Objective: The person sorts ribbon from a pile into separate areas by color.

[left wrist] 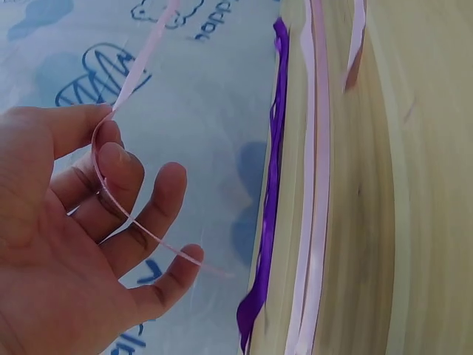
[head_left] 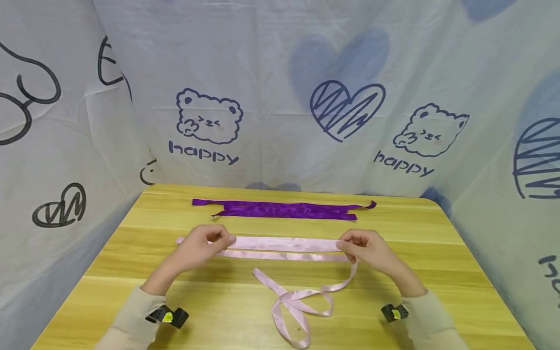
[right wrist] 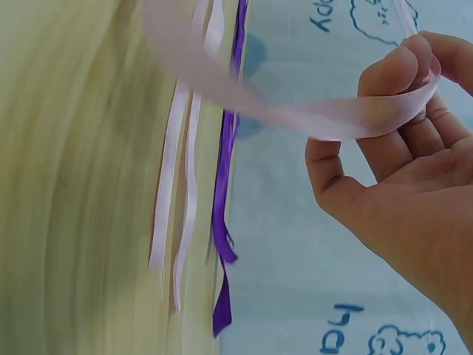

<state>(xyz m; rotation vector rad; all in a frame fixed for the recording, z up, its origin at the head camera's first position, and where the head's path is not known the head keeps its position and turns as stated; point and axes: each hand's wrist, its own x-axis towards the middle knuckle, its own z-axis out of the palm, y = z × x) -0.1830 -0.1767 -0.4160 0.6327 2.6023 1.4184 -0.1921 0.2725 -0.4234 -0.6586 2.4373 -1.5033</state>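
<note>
My left hand [head_left: 204, 248] pinches a narrow pink satin ribbon [left wrist: 138, 72] between thumb and index finger; its other fingers are loosely bent, and a short end hangs past them. My right hand [head_left: 369, 249] pinches the same ribbon farther along, so a straight stretch spans the two hands above the table. From the right hand the rest of it trails down and lies in loose loops [head_left: 292, 295] toward the front. Two more pink ribbons [right wrist: 170, 185] lie side by side on the table beneath the hands, partly hidden in the head view.
Several purple ribbons [head_left: 284, 210] lie side by side near the back of the wooden table [head_left: 218, 311]. A pale cloth with printed hearts and bears [head_left: 271, 97] hangs behind and at both sides. Each wrist wears a black camera strap [head_left: 168, 317].
</note>
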